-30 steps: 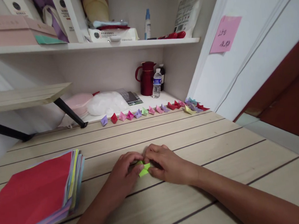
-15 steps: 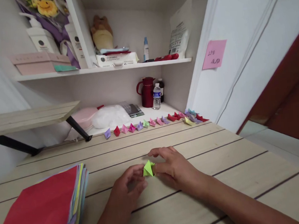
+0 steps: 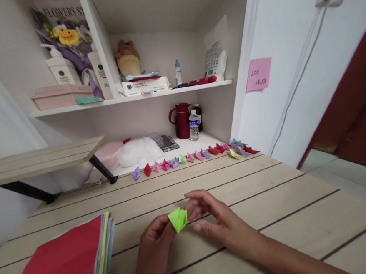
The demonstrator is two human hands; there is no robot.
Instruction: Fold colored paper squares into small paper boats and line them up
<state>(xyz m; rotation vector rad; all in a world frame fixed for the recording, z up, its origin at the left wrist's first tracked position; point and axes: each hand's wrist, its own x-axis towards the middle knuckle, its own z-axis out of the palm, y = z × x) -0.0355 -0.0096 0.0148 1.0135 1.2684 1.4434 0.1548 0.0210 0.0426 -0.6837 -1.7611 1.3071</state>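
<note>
Origami paper, folded and lime green, is pinched between thumb and fingers of the left hand; just beside it, the right hand curves loosely, fingers parted.

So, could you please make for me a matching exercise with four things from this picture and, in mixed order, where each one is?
Things:
1. green folded paper
2. paper stack
3. dark red jug
4. pink note

Places:
A. beside the water bottle, under the long shelf
B. stuck on the white wall
C. held in the left hand
D. lying on the table, at the picture's lower left

Right pairs: 1-C, 2-D, 3-A, 4-B
</note>
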